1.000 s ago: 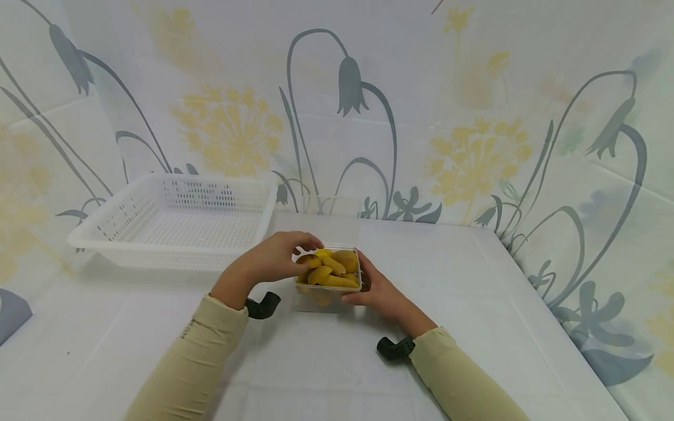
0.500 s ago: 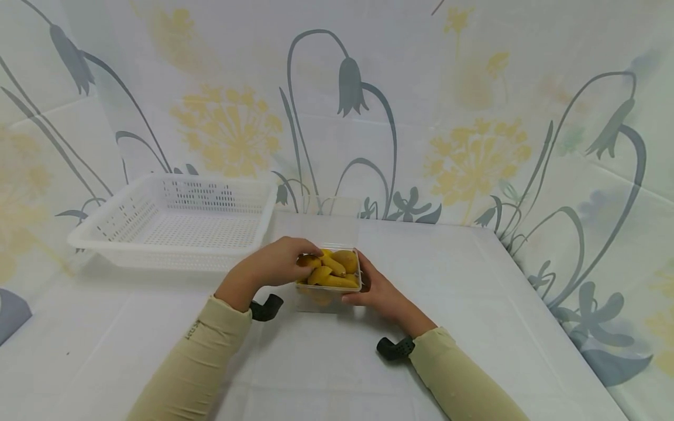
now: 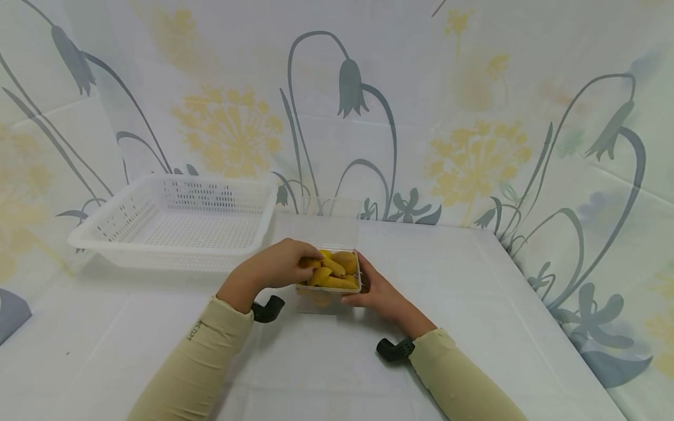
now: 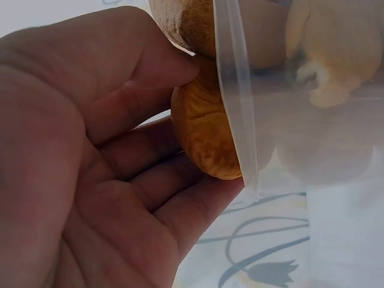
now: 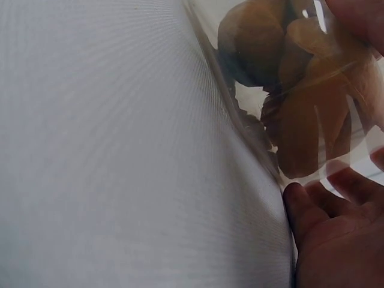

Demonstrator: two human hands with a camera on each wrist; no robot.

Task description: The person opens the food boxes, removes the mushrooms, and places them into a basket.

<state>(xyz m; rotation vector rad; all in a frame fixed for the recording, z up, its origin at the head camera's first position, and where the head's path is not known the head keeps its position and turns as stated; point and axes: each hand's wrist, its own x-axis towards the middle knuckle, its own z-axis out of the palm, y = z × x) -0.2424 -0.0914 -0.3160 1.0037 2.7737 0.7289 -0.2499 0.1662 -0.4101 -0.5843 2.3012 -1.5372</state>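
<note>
A clear plastic box [image 3: 316, 299] stands on the table, filled with several yellow fruit-like pieces [image 3: 333, 267], some long, some rounded. My left hand [image 3: 279, 263] reaches over its left rim. In the left wrist view the thumb and fingers of that hand pinch a round yellow-orange fruit [image 4: 207, 129] with a creased skin; its far side is hidden by the box wall. Above it shows a brown, rough-skinned piece [image 4: 189, 23]. My right hand [image 3: 381, 295] grips the right side of the box, thumb at the front, the other fingers mostly hidden behind.
The box's clear lid [image 3: 332, 225] is raised at the back. A white perforated plastic basket [image 3: 174, 257] stands at the back left. White cloth covers the table [image 3: 447, 280], whose right edge meets a flower-patterned backdrop [image 3: 474, 88].
My left hand has moved slightly right and down, its fingers going from spread above the box's left corner to closed around a fruit. The right hand and box have stayed put.
</note>
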